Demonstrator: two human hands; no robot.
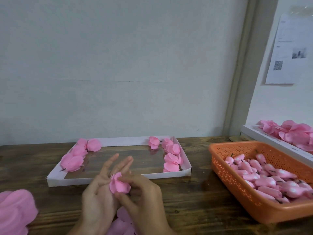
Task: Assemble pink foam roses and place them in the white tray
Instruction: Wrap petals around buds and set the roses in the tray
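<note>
I see the white tray (67, 181) with finished roses (72, 161) lining both ends. In front of it, the left hand (100, 189) has straight, spread fingers backing a half-made rose (118, 184), and the right hand (144, 192) fingers pinch it. The orange basket (237, 189) holds pink buds (264, 177).

On the surface (186, 200), the tray (118, 180) lies mid-frame with roses (171, 160) inside its left and right ends, a basket (237, 189) of buds (264, 177) at right, and loose petals (15, 212) at lower left.

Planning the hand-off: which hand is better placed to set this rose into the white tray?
Probably the right. The right hand pinches the rose, while the left hand only backs it with straight fingers. The white tray lies directly ahead of both.
</note>
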